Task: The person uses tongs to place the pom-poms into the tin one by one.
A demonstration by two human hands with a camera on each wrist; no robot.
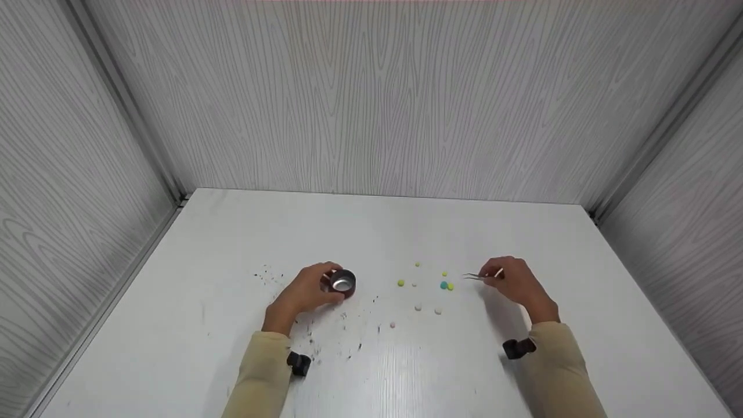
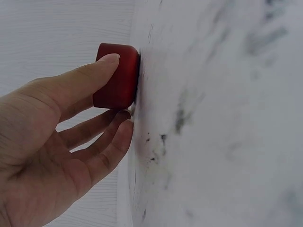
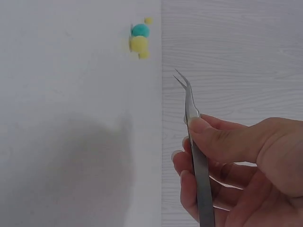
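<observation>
My left hand [image 1: 310, 286] grips a small dark red cup [image 1: 343, 283] with a silvery inside, thumb on one side and fingers on the other. In the left wrist view the red cup [image 2: 117, 75] stands on the white table. My right hand [image 1: 514, 281] holds metal tweezers [image 3: 197, 151] with bent tips, pinched between thumb and fingers above the table. The tips are slightly apart with nothing between them. Left of them lie a teal pompom [image 1: 443, 285] and a yellow pompom [image 1: 450, 287], touching or nearly so.
Several small balls lie between the hands, among them a yellow-green ball [image 1: 400, 283], a white ball [image 1: 438, 312] and a pinkish ball [image 1: 392, 325]. Dark marks speckle the white table [image 1: 174, 325] around the left hand. A wood-grain panel [image 1: 371, 104] stands behind the table, others at the sides.
</observation>
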